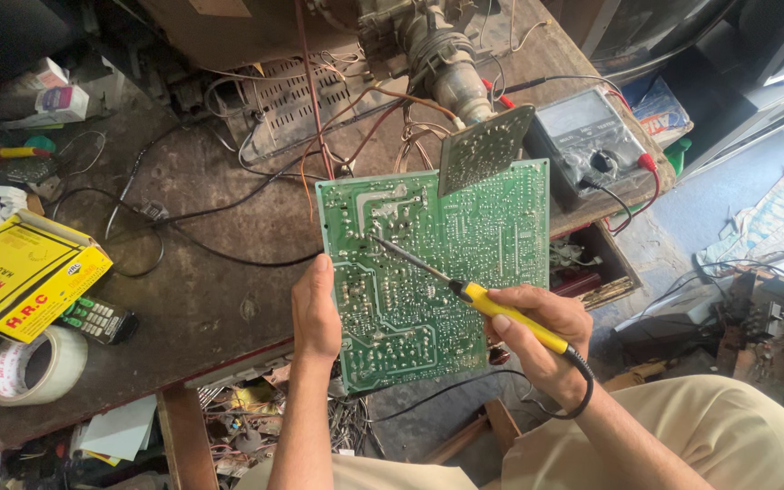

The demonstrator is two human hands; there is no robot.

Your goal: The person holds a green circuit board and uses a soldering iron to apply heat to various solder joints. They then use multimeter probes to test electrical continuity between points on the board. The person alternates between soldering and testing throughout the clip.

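Soldering-side work on a green circuit board [437, 272], held tilted above the desk [201, 299] edge.
Left hand [315, 313] clamping board's left edge; right hand [537, 340] pinching yellow soldering iron [474, 292], tip touching board.

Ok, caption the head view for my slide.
Left hand holds a green circuit board; right hand touches a yellow soldering iron to it.

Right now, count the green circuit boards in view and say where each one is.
2. The large circuit board is held upright by the left hand, with the soldering iron in the right hand touching it. The small circuit board stands at its top edge. Others may be hidden among the clutter.
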